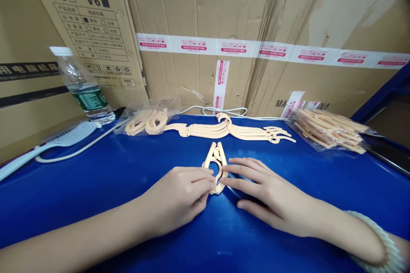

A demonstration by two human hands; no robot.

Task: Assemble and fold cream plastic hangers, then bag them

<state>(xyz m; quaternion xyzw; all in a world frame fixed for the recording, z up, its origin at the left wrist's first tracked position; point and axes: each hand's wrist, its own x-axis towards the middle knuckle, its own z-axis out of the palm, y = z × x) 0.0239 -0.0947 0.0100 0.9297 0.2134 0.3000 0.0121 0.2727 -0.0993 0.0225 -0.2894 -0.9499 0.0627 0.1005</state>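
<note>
Left hand [184, 192] and right hand [265, 192] stand apart from each other, on either side of a cream folding hanger [223, 158] that lies collapsed into a narrow A shape on the blue tabletop [275, 256], centred in front of the person. The left hand is curled, its fingertips pinching the lower left part of the hanger, while the right hand is loosely spread, fingertips touching the right edge of the piece and thumb held away from it. A pale ribbed band [384, 236] circles the right wrist. Just beyond the collapsed piece, several unfolded hangers [209, 129] lie overlapped, their arms stretched to both sides and their hooks pointing toward the back. Beside their left end is a clear bag of folded hangers [156, 121]; near their right end lies another bag, with a thicker pile of hanger parts [329, 130]. On the far left, a white cable [54, 161] curves past a pale blue hairbrush [73, 134], near a plastic water bottle [91, 99] with a green label and white cap. Cardboard boxes [198, 81] stand behind, the left one printed with V3 and V6, and red-printed white tape [173, 46] crosses the wide box beside it
</note>
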